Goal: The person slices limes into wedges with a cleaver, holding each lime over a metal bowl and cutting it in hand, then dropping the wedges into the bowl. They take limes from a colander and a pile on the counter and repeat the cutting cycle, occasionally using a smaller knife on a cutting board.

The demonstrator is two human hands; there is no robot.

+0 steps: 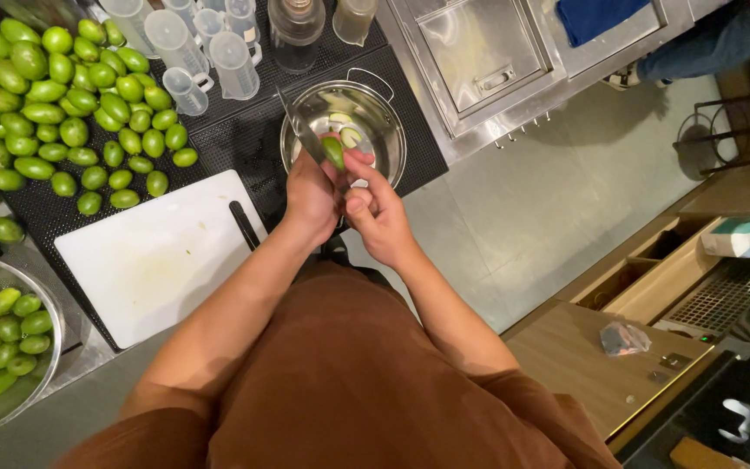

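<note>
Left hand [310,195] grip closed on knife [302,132]; right hand [377,213] pinches lime [333,151] over steel bowl [387,122]. Tabletop: black mat [245,139], white cutting board [154,252], loose lime pile [54,104]. Grey floor [514,217] alongside.

Warm, even overhead light falls on my counter. Glare shows on the steel bowl [379,122] and the steel lid panels [479,52]; the white cutting board [149,260] is brightest. The lower right corner sits dim. My hands are slightly soft; the wide lens bends the frame's edges.
</note>
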